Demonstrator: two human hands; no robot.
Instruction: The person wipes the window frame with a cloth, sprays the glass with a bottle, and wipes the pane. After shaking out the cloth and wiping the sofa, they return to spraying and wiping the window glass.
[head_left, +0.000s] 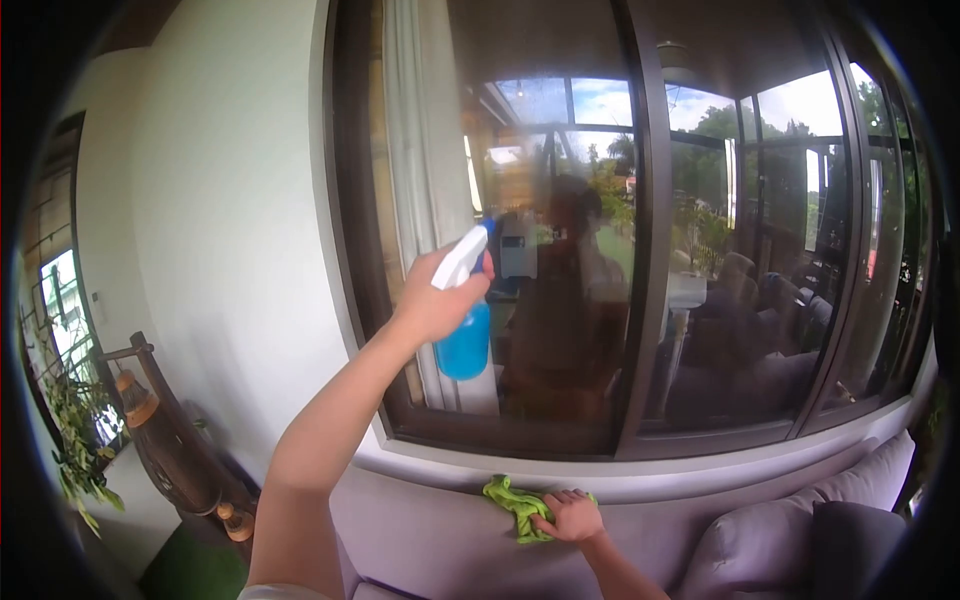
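Observation:
My left hand (432, 300) is wrapped round the neck of a spray bottle (463, 345) with blue liquid and a white and blue trigger head. The bottle is held up in front of the left pane of a dark-framed window (570, 350), its nozzle toward the glass. Lower down, my right hand (574, 516) grips a bright green cloth (518, 505) at the top of the sofa's backrest, just below the window sill. Part of the cloth is hidden under the fingers.
A grey sofa (430, 520) runs along under the window, with a cushion (790, 510) at the right. White wall (230, 200) stands to the left. Below it are a dark wooden piece (180, 460) and a leafy plant (85, 450). A pale curtain (425, 120) hangs behind the glass.

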